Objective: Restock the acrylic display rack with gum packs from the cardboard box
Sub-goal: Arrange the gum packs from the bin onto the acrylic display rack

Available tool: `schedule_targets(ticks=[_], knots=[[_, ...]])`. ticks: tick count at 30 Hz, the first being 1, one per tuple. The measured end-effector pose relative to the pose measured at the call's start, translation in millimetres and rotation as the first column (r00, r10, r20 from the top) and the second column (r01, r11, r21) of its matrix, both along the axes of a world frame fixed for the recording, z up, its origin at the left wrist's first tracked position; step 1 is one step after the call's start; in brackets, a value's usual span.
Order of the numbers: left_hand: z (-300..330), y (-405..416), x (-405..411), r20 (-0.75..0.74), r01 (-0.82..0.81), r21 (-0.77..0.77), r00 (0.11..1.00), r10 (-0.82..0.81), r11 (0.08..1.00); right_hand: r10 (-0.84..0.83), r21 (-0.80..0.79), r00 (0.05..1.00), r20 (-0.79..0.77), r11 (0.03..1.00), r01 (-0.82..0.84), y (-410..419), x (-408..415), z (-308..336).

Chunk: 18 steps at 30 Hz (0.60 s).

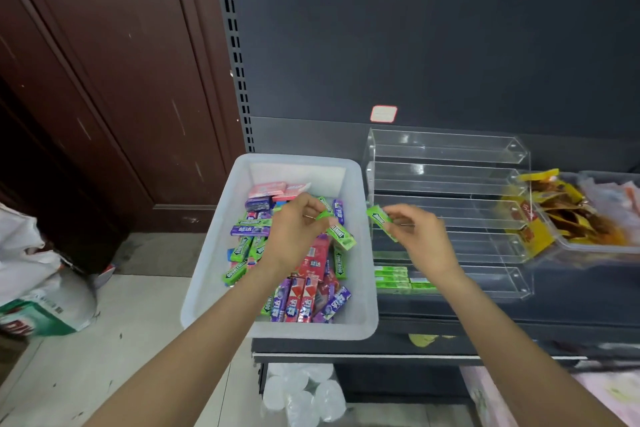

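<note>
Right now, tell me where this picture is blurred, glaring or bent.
Head view: motion blur smears the right hand and the snack tray at the right edge; glare spots sit on the rack; the wide lens bows the shelf upright.

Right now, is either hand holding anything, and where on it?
Left hand pinches a green pack near one end; right hand pinches another green pack at its lower end.

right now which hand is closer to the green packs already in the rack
Right. The right hand, pinching a green gum pack, is just above the stocked packs; the left hand is over the white bin.
</note>
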<state>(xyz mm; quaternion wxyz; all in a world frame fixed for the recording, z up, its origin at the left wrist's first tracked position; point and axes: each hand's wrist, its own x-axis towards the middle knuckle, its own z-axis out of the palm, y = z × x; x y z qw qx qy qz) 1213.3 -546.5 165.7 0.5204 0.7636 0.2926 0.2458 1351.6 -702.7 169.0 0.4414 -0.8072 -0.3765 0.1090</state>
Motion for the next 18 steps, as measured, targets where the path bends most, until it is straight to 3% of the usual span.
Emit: schedule_targets(ticks=[7,12,18], knots=[[-16.7,-47.5,41.0,0.009,0.079,-0.175,0.997,-0.079,0.981,-0.084,-0.19,0.996,0.01,0.978,0.085,-59.8,38.4,-32.6],[-25.6,-65.5,58.0,-0.015,0.114,-0.121,0.993,-0.116,0.986,-0.009,-0.373,0.998,0.068,0.927,0.034,-79.5,52.5,-59.5],[-28.3,-68.3,60.1,-0.055,0.104,-0.075,0.993,-0.108,0.992,0.056,-0.486,0.985,0.163,0.874,0.031,-78.7,61.7,-83.5]])
